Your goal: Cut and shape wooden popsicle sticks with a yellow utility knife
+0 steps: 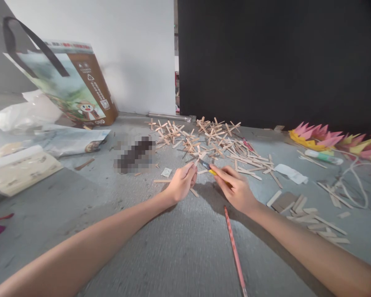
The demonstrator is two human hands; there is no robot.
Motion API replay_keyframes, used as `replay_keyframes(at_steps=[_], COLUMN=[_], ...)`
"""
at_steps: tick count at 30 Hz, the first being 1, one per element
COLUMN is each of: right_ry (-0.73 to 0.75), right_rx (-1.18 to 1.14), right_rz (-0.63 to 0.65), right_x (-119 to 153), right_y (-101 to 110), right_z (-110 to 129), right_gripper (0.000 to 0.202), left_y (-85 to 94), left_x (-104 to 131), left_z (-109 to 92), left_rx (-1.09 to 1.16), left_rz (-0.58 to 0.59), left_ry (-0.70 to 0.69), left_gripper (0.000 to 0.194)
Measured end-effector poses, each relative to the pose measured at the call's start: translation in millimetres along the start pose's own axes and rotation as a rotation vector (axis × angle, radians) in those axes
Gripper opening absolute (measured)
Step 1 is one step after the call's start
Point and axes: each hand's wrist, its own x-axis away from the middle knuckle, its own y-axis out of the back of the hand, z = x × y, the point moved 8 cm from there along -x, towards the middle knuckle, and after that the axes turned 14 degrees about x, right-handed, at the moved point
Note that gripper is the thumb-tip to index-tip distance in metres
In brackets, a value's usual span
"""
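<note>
My left hand point(183, 181) is closed around a wooden craft stick point(198, 157), whose pale end pokes up past the fingertips. Whether that stick is joined to another one is unclear. Close on its right, my right hand point(235, 187) grips a yellow utility knife point(212, 171) with a dark front end pointing at the stick. The knife tip is beside the left fingertips; I cannot tell if it touches the wood. Just beyond both hands lies a pile of crossed craft sticks point(214, 134). A pink patterned pencil point(233, 247) rests on the grey tabletop point(160, 255) below the right hand.
Loose sticks point(315, 222) and a white paper scrap point(291, 173) lie to the right. Further back are pink-and-yellow paper crowns point(318, 138), a glue tube point(324, 157) and a white cable point(363, 185). A printed bag point(80, 86) and plastic packaging point(21, 169) stand left.
</note>
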Motion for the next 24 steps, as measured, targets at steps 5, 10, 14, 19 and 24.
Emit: replay_keyframes(at_steps=[5,10,14,19,24], right_ry=[0.033,0.014,0.003,0.008,0.006], right_rx=[0.012,0.025,0.024,0.049,0.054], right_rz=[0.051,0.013,0.002,-0.019,-0.016], right_x=[1.3,2.5,2.0,2.1,3.5], right_y=[-4.1,-4.0,-3.1,-0.9,-1.7], right_z=[2.9,-0.7,-1.2,0.7,1.3], right_gripper=[0.044,0.043,0.042,0.044,0.044], left_y=[-0.9,0.3,1.1,1.0,-0.9], left_x=[-1.3,-2.3,-1.8,-1.4,-2.1], left_z=[2.8,4.9,4.6,4.3,3.8], left_rx=[0.041,0.032,0.021,0.020,0.038], left_rz=[0.026,0.009,0.006,0.005,0.008], left_ry=[0.009,0.023,0.020,0.020,0.026], left_gripper=[0.042,0.044,0.046,0.045,0.044])
